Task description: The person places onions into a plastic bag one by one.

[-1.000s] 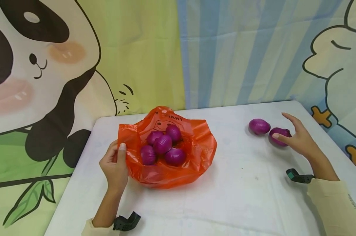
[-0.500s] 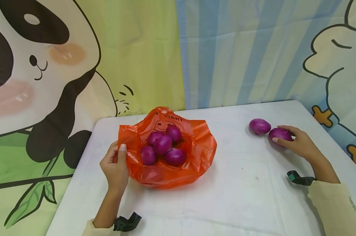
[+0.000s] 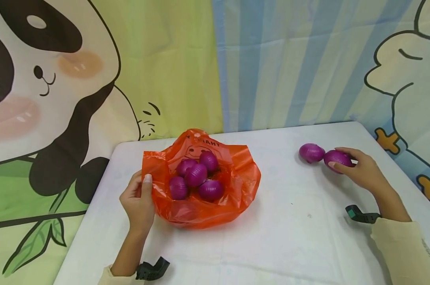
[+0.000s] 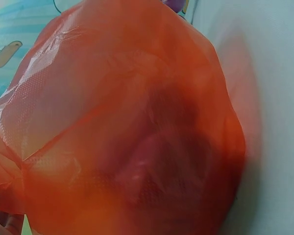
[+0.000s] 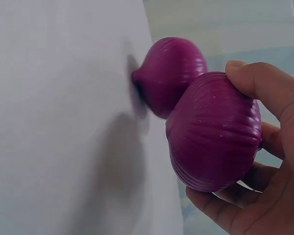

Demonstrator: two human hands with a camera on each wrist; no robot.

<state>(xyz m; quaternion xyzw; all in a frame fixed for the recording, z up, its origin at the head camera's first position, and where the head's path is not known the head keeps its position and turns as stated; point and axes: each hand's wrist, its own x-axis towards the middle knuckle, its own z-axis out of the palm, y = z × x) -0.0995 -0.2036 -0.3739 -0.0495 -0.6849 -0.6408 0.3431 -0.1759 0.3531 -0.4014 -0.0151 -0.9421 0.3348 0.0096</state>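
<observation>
With thumb and fingers my left hand [image 3: 139,204] pinches the left rim of an orange-red plastic bag [image 3: 215,215]. Several red onions [image 3: 196,175] lie inside the bag's wide mouth. Over at the table's right side, my right hand [image 3: 368,172] grips a single red onion [image 5: 215,132] between thumb and fingers, and a shadow under it shows it slightly above the tabletop. Another red onion [image 3: 311,153] rests on the table just left of it. The bag [image 4: 137,122] fills most of the left wrist view, where onions show only as dark shapes through the plastic.
A white-covered table [image 3: 279,237] carries everything. Behind it hangs a printed curtain [image 3: 186,59] with a panda and stripes. Each wrist wears a black camera mount, the left one [image 3: 152,269] close to the table surface.
My right hand has closed its thumb and fingers round the right-hand onion and lifted it slightly. The left hand and the bag have stayed in place.
</observation>
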